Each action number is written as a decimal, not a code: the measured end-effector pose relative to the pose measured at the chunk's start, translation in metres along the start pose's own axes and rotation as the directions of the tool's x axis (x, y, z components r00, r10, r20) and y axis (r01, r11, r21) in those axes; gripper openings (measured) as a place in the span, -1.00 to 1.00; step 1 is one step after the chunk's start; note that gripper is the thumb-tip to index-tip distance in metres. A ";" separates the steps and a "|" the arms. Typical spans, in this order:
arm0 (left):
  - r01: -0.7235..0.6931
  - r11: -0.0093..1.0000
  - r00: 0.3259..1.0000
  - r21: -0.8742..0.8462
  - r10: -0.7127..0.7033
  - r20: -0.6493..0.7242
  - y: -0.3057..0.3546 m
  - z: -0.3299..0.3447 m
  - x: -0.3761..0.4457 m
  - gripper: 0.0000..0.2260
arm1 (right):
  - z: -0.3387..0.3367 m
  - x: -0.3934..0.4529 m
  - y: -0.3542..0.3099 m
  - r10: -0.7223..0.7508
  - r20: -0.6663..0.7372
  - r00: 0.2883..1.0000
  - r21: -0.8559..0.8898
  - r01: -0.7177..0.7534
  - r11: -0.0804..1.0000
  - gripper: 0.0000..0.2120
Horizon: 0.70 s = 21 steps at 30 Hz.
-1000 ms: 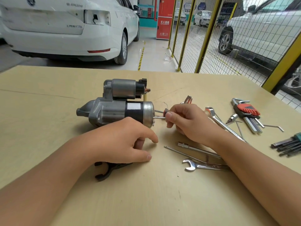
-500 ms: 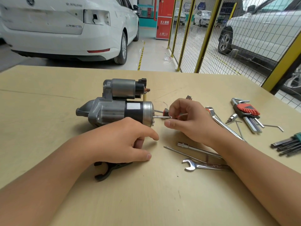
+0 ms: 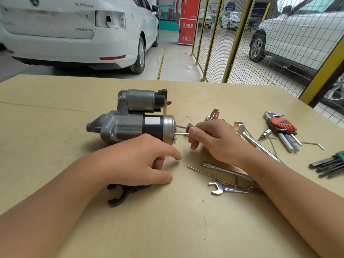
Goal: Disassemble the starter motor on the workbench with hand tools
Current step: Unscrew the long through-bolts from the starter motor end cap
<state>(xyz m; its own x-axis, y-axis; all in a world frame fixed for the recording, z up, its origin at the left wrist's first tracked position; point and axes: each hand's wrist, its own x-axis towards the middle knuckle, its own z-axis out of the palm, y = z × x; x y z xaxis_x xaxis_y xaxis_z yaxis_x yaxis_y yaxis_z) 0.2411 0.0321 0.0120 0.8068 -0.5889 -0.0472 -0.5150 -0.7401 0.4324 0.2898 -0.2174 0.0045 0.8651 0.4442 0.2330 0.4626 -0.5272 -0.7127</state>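
Starter motor (image 3: pixel 134 125) lies on its side at the middle of the workbench (image 3: pixel 55 112), nose cone pointing to 9 o'clock, rear end cap to 3 o'clock. Solenoid sits on the far side, at 12 o'clock of the main body.

Left hand (image 3: pixel 134 161): rests on the bench at 6 o'clock of the motor, just beside or against its near flank; contact is hidden. Fingers loosely curled, gripping nothing I can see. Judged purpose: bracing the housing so it will not roll under tool torque.

Right hand (image 3: pixel 214 140): at 3 o'clock of the end cap, fingers curled round a red-and-black handled screwdriver (image 3: pixel 189 127). Two thin metal shafts run from the hand toward the cap; which is the driver blade and which a through bolt, I cannot tell. Held in line with the motor axis, probably so the tool meets a rear fastener squarely.

Count, loose items:
- Black forked lever (image 3: pixel 122 194), one, at 6 o'clock under the left wrist.
- Open-end spanner (image 3: pixel 229 189), one, at 5 o'clock.
- Long combination wrench (image 3: pixel 251 138), one, at 3 o'clock.
- Thin rod (image 3: pixel 204 174) and socket extension (image 3: pixel 223 169), one each, side by side.
- Hex key sets: red-holder set (image 3: pixel 281 127), green-holder set (image 3: pixel 331 162); two.
- Single bent key (image 3: pixel 312 145), one.
- Bit (image 3: pixel 264 135), one.
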 end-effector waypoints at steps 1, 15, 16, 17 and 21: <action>0.000 1.000 1.000 -0.001 0.000 0.000 0.000 0.000 0.000 -0.57 | 0.000 0.000 0.000 -0.010 -0.016 1.000 -0.021 0.009 1.000 -0.76; -0.006 1.000 1.000 -0.026 0.006 0.018 0.003 -0.004 -0.003 -0.51 | 0.002 0.000 -0.003 -0.041 -0.091 0.995 -0.045 0.037 0.998 -0.81; -0.004 1.000 0.999 -0.023 0.004 0.031 0.003 -0.005 -0.005 -0.47 | 0.002 0.000 -0.004 -0.052 -0.124 0.991 -0.031 0.049 0.998 -0.83; 0.005 1.000 0.999 -0.011 -0.004 0.051 0.003 -0.006 -0.006 -0.43 | 0.002 0.000 -0.003 -0.063 -0.152 0.986 -0.022 0.061 0.998 -0.83; 0.049 0.999 0.990 0.013 -0.050 0.130 0.002 -0.013 -0.011 -0.45 | -0.001 -0.001 -0.003 -0.020 -0.121 0.992 0.005 0.021 1.000 -0.83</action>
<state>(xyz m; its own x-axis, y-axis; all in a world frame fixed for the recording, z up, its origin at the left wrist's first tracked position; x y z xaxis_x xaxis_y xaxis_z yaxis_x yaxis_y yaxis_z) 0.2351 0.0414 0.0252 0.7873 -0.5882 -0.1850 -0.4787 -0.7721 0.4180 0.2878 -0.2166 0.0070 0.8728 0.3640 0.3252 0.4795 -0.5147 -0.7108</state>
